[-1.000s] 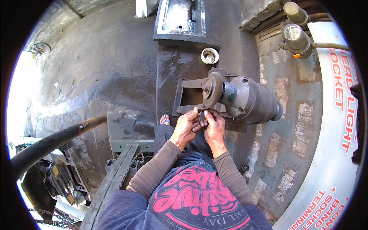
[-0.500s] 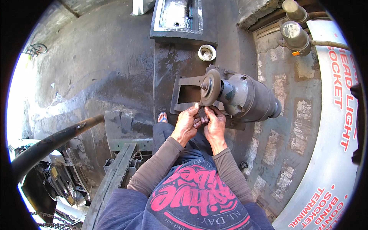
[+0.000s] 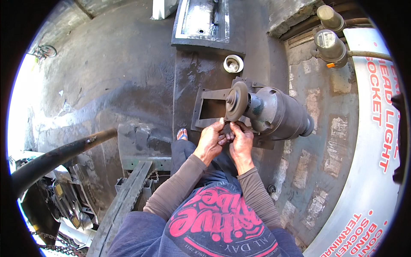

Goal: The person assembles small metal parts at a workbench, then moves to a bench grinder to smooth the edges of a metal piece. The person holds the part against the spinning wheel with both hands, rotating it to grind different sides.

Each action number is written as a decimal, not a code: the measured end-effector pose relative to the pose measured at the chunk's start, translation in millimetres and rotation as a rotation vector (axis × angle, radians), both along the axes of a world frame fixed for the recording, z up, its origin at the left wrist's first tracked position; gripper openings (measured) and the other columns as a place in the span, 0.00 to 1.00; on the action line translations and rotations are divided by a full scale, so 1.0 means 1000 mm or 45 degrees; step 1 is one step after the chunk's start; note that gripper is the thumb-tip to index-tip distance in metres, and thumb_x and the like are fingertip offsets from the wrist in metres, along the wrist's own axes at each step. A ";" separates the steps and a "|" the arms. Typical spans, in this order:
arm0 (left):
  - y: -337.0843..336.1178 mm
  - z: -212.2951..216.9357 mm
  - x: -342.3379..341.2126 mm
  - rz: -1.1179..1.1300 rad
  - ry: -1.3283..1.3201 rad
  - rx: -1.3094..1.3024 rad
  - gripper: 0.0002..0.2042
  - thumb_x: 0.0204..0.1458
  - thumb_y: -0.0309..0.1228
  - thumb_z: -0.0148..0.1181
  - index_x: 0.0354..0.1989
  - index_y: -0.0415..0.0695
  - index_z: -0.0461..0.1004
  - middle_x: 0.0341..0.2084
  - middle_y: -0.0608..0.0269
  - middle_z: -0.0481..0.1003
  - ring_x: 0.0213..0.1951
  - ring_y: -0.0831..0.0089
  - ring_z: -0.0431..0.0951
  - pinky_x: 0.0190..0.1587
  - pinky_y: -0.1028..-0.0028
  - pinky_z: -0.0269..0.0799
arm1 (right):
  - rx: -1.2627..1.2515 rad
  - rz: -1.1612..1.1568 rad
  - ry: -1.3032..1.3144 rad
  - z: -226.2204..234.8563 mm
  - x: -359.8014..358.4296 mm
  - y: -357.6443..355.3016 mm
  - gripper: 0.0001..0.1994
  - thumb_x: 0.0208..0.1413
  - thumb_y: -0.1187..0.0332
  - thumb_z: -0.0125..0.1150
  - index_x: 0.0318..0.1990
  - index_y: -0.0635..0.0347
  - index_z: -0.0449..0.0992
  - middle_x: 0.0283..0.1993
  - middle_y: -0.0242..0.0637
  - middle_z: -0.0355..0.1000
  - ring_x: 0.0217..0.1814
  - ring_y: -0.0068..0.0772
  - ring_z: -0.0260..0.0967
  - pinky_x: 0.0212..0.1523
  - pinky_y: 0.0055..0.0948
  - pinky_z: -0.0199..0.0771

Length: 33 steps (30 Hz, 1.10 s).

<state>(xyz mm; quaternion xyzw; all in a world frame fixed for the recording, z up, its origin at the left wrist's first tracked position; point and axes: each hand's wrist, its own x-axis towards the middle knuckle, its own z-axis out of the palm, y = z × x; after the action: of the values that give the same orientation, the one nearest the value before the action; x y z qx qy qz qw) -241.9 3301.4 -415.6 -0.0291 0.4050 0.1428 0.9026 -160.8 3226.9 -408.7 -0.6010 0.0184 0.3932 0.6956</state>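
A bench grinder [image 3: 280,112] with a grey motor body stands before me, its round grinding wheel [image 3: 236,102] facing left. Close under the wheel's near rim, my left hand [image 3: 210,139] is closed with thumb and fingers pinched together. My right hand [image 3: 242,143] is closed beside it, thumb and forefinger pressed at the same spot. Between the fingertips is a small dark piece, mostly hidden, whose kind I cannot make out. It sits at or very near the wheel's edge; whether it touches, I cannot tell.
A metal frame [image 3: 214,92] holds the grinder. Beyond it are a white pot [image 3: 233,64] and a metal basin [image 3: 202,36]. A thick pipe [image 3: 64,158] and a steel beam [image 3: 122,210] lie at left. Electric meters [image 3: 331,46] and a lettered sign [image 3: 364,180] are at right.
The whole view has shifted slightly, with the grinder a little lower in the picture. Both hands keep the same pinched hold beneath the wheel.
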 end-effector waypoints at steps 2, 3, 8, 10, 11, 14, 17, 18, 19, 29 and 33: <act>0.000 0.000 -0.009 0.006 -0.066 0.039 0.10 0.68 0.38 0.54 0.37 0.45 0.72 0.17 0.73 0.61 0.14 0.83 0.52 0.16 0.80 0.51 | 0.008 0.021 0.000 -0.005 -0.005 -0.001 0.07 0.62 0.76 0.62 0.43 0.71 0.78 0.26 0.31 0.70 0.23 0.20 0.62 0.26 0.22 0.63; 0.000 -0.004 -0.011 0.013 -0.076 0.026 0.10 0.68 0.38 0.54 0.37 0.46 0.71 0.17 0.73 0.60 0.14 0.83 0.52 0.16 0.80 0.51 | 0.029 0.055 0.001 -0.007 -0.004 -0.002 0.06 0.62 0.75 0.61 0.42 0.71 0.78 0.26 0.31 0.69 0.23 0.20 0.62 0.25 0.22 0.63; -0.004 -0.004 -0.022 -0.029 -0.064 -0.006 0.10 0.68 0.37 0.54 0.35 0.47 0.71 0.16 0.76 0.58 0.15 0.84 0.52 0.17 0.80 0.51 | 0.040 0.120 0.103 0.003 -0.005 -0.015 0.07 0.64 0.70 0.61 0.38 0.67 0.77 0.24 0.27 0.65 0.22 0.19 0.60 0.24 0.23 0.62; -0.008 -0.010 -0.025 -0.073 -0.109 -0.004 0.10 0.66 0.36 0.56 0.33 0.48 0.70 0.17 0.77 0.58 0.16 0.85 0.52 0.18 0.80 0.50 | -0.003 0.102 0.081 0.003 -0.004 -0.015 0.07 0.64 0.70 0.61 0.38 0.66 0.77 0.23 0.26 0.63 0.22 0.19 0.58 0.24 0.23 0.62; -0.009 -0.012 -0.027 -0.098 -0.141 0.067 0.09 0.66 0.36 0.58 0.34 0.48 0.71 0.18 0.78 0.60 0.17 0.86 0.53 0.19 0.80 0.50 | -0.025 0.093 0.071 0.003 -0.004 -0.014 0.07 0.64 0.69 0.61 0.37 0.65 0.78 0.22 0.25 0.61 0.22 0.19 0.57 0.24 0.23 0.61; -0.006 -0.006 -0.025 -0.192 -0.038 0.340 0.08 0.65 0.36 0.59 0.36 0.47 0.72 0.19 0.78 0.62 0.17 0.86 0.54 0.19 0.81 0.51 | -0.044 0.084 0.059 0.001 -0.002 -0.013 0.07 0.64 0.69 0.61 0.37 0.64 0.77 0.22 0.24 0.60 0.21 0.19 0.56 0.25 0.24 0.61; -0.004 -0.009 -0.025 -0.160 -0.063 0.265 0.10 0.68 0.37 0.54 0.38 0.45 0.72 0.18 0.77 0.62 0.16 0.87 0.54 0.18 0.81 0.53 | -0.017 0.101 0.069 0.005 -0.004 -0.009 0.06 0.64 0.71 0.61 0.38 0.65 0.77 0.23 0.24 0.61 0.22 0.19 0.56 0.25 0.23 0.62; -0.003 -0.010 -0.025 -0.136 -0.068 0.224 0.11 0.69 0.38 0.51 0.38 0.44 0.72 0.17 0.76 0.61 0.15 0.87 0.54 0.17 0.82 0.53 | -0.003 0.109 0.074 0.007 -0.006 -0.008 0.05 0.64 0.72 0.61 0.39 0.65 0.77 0.23 0.24 0.61 0.22 0.19 0.57 0.26 0.23 0.62; -0.004 -0.012 -0.024 -0.115 -0.104 0.192 0.11 0.69 0.38 0.51 0.38 0.44 0.72 0.17 0.76 0.61 0.15 0.86 0.54 0.17 0.81 0.53 | 0.019 0.118 0.059 0.006 -0.007 -0.008 0.05 0.64 0.72 0.61 0.39 0.65 0.77 0.23 0.25 0.61 0.22 0.19 0.57 0.26 0.23 0.62; 0.001 -0.021 -0.011 -0.023 -0.170 0.019 0.11 0.67 0.40 0.55 0.38 0.46 0.73 0.16 0.74 0.59 0.14 0.84 0.52 0.16 0.80 0.50 | 0.006 0.040 0.013 0.003 -0.003 -0.001 0.07 0.62 0.75 0.62 0.43 0.70 0.78 0.24 0.26 0.63 0.23 0.19 0.58 0.26 0.23 0.61; 0.001 -0.016 -0.002 -0.062 -0.134 0.001 0.10 0.67 0.40 0.56 0.36 0.47 0.73 0.15 0.75 0.57 0.14 0.84 0.51 0.16 0.80 0.50 | -0.013 -0.033 0.025 0.000 0.001 -0.005 0.09 0.60 0.75 0.63 0.46 0.70 0.78 0.23 0.26 0.64 0.23 0.19 0.57 0.25 0.23 0.60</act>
<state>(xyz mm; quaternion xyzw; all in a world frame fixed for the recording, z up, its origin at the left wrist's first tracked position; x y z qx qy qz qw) -243.5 3302.5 -431.1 -0.0262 0.3575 0.1191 0.9259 -159.4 3222.2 -408.7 -0.6004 0.0351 0.3898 0.6974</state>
